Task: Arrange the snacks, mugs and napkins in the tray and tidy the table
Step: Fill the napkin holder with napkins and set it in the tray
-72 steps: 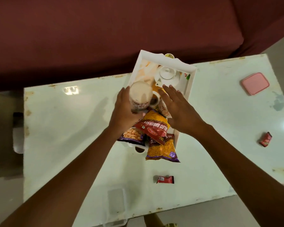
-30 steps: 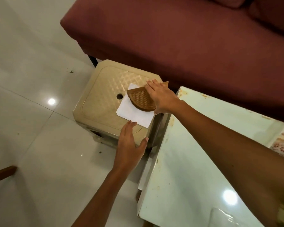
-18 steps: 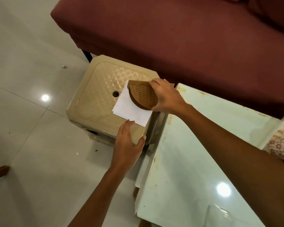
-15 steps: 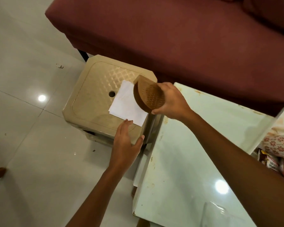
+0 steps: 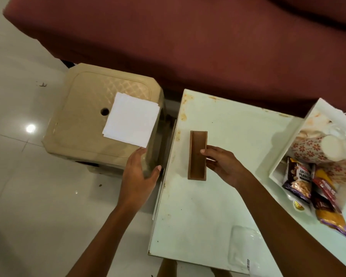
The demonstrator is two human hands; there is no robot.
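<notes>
Napkins [image 5: 131, 119] wait centre-left; right hand [image 5: 224, 165] grips the holder [image 5: 197, 155], left hand [image 5: 137, 176] open. Next: load napkins.

R hand [image 5: 225, 166] w/ fingers on napkin holder [image 5: 197, 155]; napkins [image 5: 131, 119] on stool [image 5: 84, 124].

A home living room: a maroon upholstered sofa [image 5: 208, 37] runs along the far edge of a low pale-green bench [image 5: 218, 206], a beige plastic stool [image 5: 84, 120] stands at the bench's left edge, and glossy white floor tiles [image 5: 28, 206] lie below.
</notes>
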